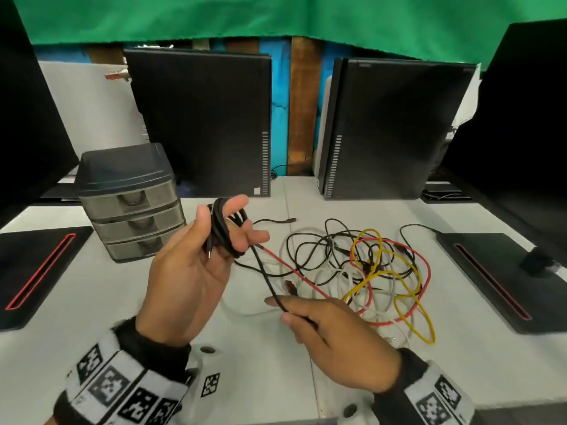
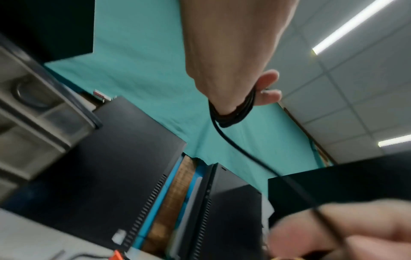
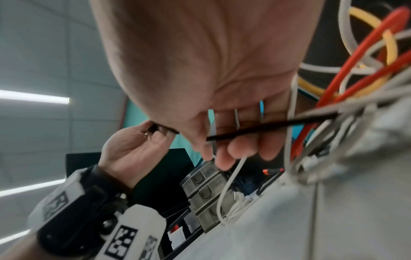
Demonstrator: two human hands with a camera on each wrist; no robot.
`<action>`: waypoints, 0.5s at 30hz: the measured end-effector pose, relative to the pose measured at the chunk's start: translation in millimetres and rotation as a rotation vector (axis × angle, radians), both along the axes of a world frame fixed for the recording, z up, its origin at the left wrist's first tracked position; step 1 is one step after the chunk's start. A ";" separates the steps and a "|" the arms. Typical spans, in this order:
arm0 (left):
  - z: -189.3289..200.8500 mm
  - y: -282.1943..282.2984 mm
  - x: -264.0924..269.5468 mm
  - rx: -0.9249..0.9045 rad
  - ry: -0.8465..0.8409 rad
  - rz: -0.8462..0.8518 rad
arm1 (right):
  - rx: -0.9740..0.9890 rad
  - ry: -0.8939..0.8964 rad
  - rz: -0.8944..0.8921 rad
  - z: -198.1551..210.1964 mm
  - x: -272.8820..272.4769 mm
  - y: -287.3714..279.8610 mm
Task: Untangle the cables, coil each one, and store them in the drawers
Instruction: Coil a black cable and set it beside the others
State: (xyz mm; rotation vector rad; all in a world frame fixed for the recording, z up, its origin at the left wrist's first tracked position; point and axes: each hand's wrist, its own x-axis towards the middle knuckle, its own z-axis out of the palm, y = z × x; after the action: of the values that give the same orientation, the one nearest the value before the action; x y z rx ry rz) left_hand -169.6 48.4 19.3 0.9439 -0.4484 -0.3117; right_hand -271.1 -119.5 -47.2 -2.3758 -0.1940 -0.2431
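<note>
My left hand is raised above the table and holds a coil of black cable looped round its fingers, the thumb against it. In the left wrist view the coil wraps the fingers of that hand. The loose run of the black cable slopes down to my right hand, which pinches it between thumb and forefinger. The right wrist view shows that cable crossing my right hand's fingers. A tangle of red, yellow, white and black cables lies on the table beyond my right hand. The grey three-drawer unit stands at the left, drawers closed.
Two black computer towers stand at the back of the white table. Black monitor bases with red trim lie at the left and right, with dark screens above them. A thin black cable runs to the right base.
</note>
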 end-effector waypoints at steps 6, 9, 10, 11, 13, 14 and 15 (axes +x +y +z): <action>-17.5 -7.8 -3.9 0.627 -0.566 0.227 | -0.071 -0.061 0.026 25.4 -9.1 1.2; -12.1 -20.5 -9.6 0.911 -0.885 0.267 | -0.090 -0.128 0.019 35.0 -11.6 -5.3; -9.7 -24.1 -10.8 0.987 -0.986 0.299 | -0.095 -0.144 0.011 36.7 -12.5 -9.1; -5.6 -27.0 -12.4 1.042 -1.063 0.316 | -0.096 -0.156 0.000 38.8 -13.1 -13.0; 6.8 -31.9 -15.9 1.088 -1.175 0.282 | -0.093 -0.182 -0.044 42.1 -13.3 -21.6; 12.6 -33.6 -18.1 1.117 -1.230 0.249 | -0.086 -0.195 -0.068 43.0 -13.0 -26.3; 16.3 -34.8 -19.2 1.159 -1.269 0.209 | -0.072 -0.203 -0.087 42.6 -12.6 -31.1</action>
State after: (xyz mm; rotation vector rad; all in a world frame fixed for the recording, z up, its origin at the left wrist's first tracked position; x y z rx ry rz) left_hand -188.8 13.6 35.6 2.2931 -1.3796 0.3446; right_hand -283.7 -150.6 -4.6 -2.4324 -0.1976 -0.5283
